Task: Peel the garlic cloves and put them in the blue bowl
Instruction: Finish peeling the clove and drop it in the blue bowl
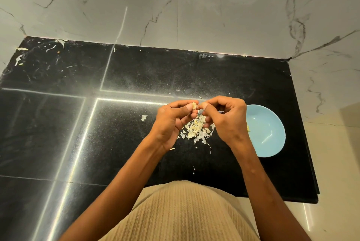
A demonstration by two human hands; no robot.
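Overhead: left hand [171, 122] pinches garlic clove [194, 106], right hand [226, 118] nips its skin, above peel pile [196, 129]. Blue bowl [272, 143] at 3 o'clock (mostly unfilled). Risk: clove slipping, landing among peels.

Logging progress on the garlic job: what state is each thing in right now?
Garlic clove: pinched between both hands.
Left hand: holds the clove.
Right hand: pinches at the clove.
Blue bowl: upright, yellowish bit inside.
Peel pile: loose on black counter.
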